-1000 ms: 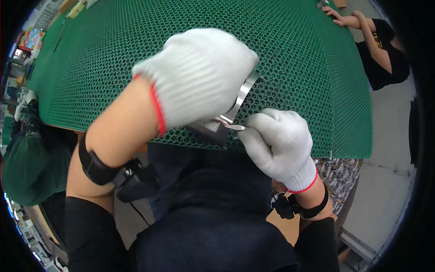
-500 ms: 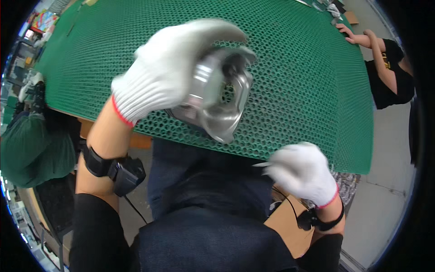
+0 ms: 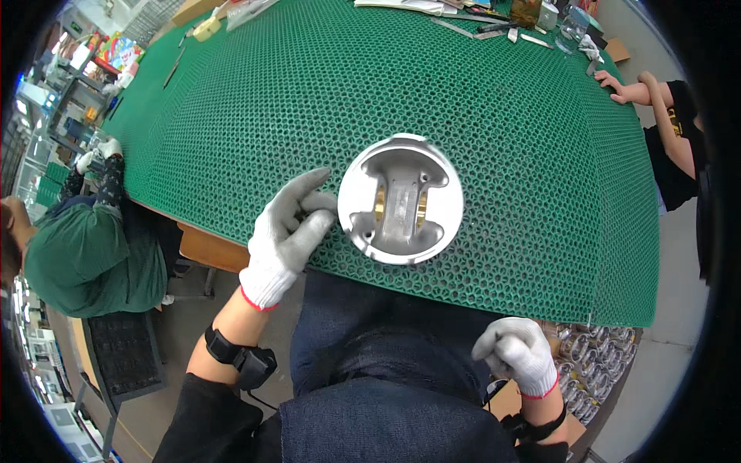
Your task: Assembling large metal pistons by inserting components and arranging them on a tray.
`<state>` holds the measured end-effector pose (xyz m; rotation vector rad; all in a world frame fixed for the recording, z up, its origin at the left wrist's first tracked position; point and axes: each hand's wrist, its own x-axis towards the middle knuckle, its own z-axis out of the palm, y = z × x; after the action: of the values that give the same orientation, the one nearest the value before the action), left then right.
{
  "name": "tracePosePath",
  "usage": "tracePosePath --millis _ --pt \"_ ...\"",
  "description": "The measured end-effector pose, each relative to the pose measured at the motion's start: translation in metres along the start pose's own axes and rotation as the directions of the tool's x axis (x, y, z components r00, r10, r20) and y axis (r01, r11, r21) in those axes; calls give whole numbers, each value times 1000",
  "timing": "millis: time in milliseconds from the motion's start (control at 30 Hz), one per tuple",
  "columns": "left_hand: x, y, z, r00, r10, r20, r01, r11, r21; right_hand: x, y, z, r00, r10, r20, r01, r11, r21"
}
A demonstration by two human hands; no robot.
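The metal piston [image 3: 401,202] sits on the green mat [image 3: 525,193], hollow side up. The left hand [image 3: 287,231], fingers parted, is just beside it; the right hand [image 3: 519,355] is curled (whether around anything, I cannot tell). Probably heavy, rigid and slick: best gripped around the outside.

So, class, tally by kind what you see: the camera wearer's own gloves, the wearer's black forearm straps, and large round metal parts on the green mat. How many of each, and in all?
Left glove and right glove: 2
Left strap and right strap: 2
Large round metal part: 1
Total: 5
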<state>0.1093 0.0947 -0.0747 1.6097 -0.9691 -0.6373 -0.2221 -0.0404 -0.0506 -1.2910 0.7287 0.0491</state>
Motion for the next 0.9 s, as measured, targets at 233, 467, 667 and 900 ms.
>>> tracePosePath --millis 233,467,667,900 --pt "89 37 25 787 471 398 -601 729 327 3 -12 8 971 -184 -152 199 976 91" --pt "23 98 100 644 544 538 -738 259 623 16 -39 0 914 -300 -272 258 949 -181" --pt "24 92 103 652 566 506 -715 234 659 36 -40 7 821 -465 -331 355 870 -343" --pt "45 113 111 720 357 595 -691 292 661 41 -39 3 848 -390 -359 306 913 -268"
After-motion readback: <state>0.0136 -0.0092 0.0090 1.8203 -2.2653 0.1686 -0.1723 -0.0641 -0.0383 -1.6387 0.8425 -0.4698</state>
